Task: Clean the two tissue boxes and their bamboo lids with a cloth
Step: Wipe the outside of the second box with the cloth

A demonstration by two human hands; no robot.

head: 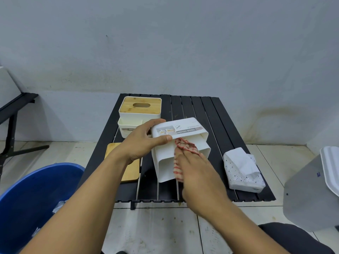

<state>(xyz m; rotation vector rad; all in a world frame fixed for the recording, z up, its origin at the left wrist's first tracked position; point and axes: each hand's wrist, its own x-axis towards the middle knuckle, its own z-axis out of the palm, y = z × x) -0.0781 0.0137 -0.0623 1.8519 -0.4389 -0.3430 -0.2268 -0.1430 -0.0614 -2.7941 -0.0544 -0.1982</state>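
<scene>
1. Over the black slatted table [211,114], the left hand [139,142] grips the upper edge of the tipped white plastic tissue box [165,167].
2. The right hand [198,173] holds the red-striped cloth [185,145] inside the box's opening.

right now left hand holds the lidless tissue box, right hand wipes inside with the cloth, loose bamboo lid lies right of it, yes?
No. The head view shows the loose bamboo lid lying left of the lidless tissue box, not right of it. The rest holds.
</scene>
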